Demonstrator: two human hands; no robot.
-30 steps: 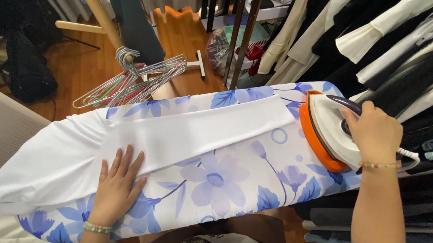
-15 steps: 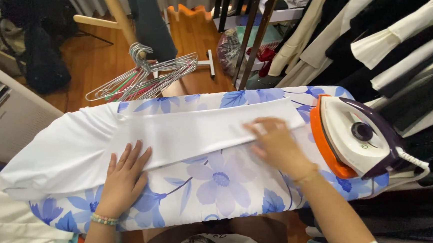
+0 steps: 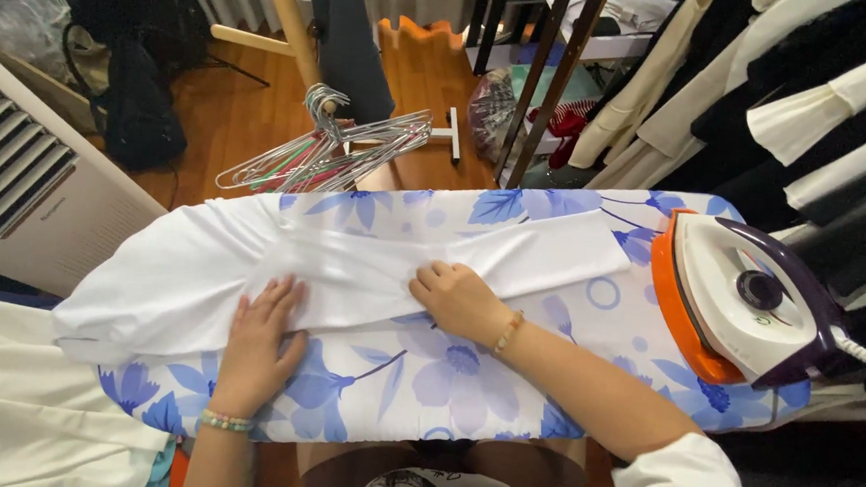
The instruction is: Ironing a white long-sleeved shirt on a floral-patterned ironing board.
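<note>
Clothes-crowded room: an ironing board (image 3: 648, 337) with a blue flower cover is spanning the view over a wooden floor (image 3: 230, 121), a rack of hanging garments (image 3: 762, 103) is filling the right side, and a bunch of wire hangers (image 3: 328, 157) is sitting past the board's far edge. A white slatted appliance (image 3: 26, 179) is standing at left.

White garment (image 3: 181, 268) is lying along the far half of the board, its bulk bunched toward the left end and a long folded strip running right.

Change since a second ago: the right hand (image 3: 458, 297) is no longer gripping the iron (image 3: 750, 298). It has crossed leftward over the strip and is now resting near the board's middle, fingers curled down onto the cloth; whether it is pinching a fold I cannot tell. The iron is standing unattended at the right end, well apart from both hands.

The left hand (image 3: 262, 338) is staying flat, fingers spread, pressing the garment's near edge, holding nothing.

Judgement: pressing is paused; both hands are now smoothing or repositioning the fabric, with fresh creases gathering between them.
</note>
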